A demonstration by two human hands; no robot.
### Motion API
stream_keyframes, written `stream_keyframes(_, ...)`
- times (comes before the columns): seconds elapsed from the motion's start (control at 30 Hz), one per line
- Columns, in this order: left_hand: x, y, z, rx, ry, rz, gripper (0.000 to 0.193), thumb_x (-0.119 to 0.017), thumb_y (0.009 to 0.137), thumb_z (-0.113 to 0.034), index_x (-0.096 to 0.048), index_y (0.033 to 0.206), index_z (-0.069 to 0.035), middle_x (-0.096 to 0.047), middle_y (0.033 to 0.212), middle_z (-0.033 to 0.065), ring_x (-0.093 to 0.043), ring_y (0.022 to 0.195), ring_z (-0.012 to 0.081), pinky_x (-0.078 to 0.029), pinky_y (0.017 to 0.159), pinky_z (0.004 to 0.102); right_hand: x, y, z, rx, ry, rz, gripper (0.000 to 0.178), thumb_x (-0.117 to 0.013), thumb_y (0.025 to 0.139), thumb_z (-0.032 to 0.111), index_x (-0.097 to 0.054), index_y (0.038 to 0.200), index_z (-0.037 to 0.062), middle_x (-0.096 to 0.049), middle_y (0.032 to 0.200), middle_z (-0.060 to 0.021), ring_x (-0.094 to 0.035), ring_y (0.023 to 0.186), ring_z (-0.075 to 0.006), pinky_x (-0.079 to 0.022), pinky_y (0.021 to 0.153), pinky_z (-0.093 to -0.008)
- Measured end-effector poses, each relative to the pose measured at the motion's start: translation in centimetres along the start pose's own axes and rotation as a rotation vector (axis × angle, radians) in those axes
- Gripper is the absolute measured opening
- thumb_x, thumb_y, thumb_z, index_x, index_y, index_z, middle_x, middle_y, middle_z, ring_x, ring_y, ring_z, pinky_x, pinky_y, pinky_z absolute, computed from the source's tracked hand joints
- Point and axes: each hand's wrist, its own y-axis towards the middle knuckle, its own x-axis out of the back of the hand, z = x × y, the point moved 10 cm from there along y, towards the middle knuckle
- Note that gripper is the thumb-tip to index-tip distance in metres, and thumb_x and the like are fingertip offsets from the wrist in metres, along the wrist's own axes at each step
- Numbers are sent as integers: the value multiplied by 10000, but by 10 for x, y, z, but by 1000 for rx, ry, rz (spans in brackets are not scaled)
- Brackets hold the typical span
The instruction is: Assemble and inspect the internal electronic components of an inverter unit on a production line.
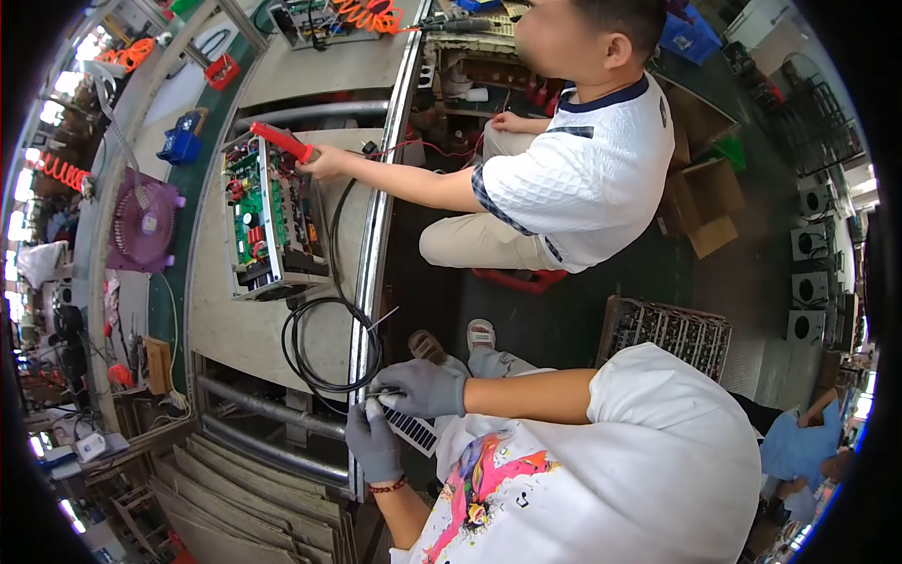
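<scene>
My left hand [372,444], in a grey glove with a beaded bracelet at the wrist, is closed at the fingertips. Meeting it at the bench edge is my right hand [425,387], gloved alike and also closed. A small dark piece shows at the right fingers, too small to name. Just below them, partly covered by the right hand, is a white sheet with rows of black rectangles [413,431]. A coil of black cable [331,350] lies beside my hands on the bench and runs up to an open electronics unit with green circuit boards [268,211].
A co-worker [583,169] sits across, reaching over the bench edge with a red handheld tool [282,141] at the unit. A metal rail [374,240] edges the bench [254,348]. A purple fan [146,221] stands at left; a rack of boards [667,338] stands right.
</scene>
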Motion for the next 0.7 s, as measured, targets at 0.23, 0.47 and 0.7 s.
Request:
stream_keyframes(0.23,3,-2,-1,25,-63,1,305,-522,906,-247,-594,885,49,-604,734,163,-551,664,192,-446,632,333,-1,0,12,22,-11,17,215,-591,804,200,-630,955,52,-653,879,-146,-631,835,-328,-507,747,-409)
stream_keyframes(0.47,11,-4,-5,-33,-91,-41,296,-538,909,-237,-593,827,42,-588,682,145,-554,651,172,-441,606,326,-1,-1,16,31,-27,17,210,-597,813,182,-628,975,52,-655,886,-158,-644,837,-310,-515,737,-376)
stream_keyframes(0.7,10,-5,-31,-102,204,40,306,-531,900,-328,-606,870,-34,-623,782,207,-612,763,390,-470,659,444,0,-2,9,-23,11,63,218,-610,813,185,-634,970,36,-661,879,-148,-652,797,-294,-516,721,-353)
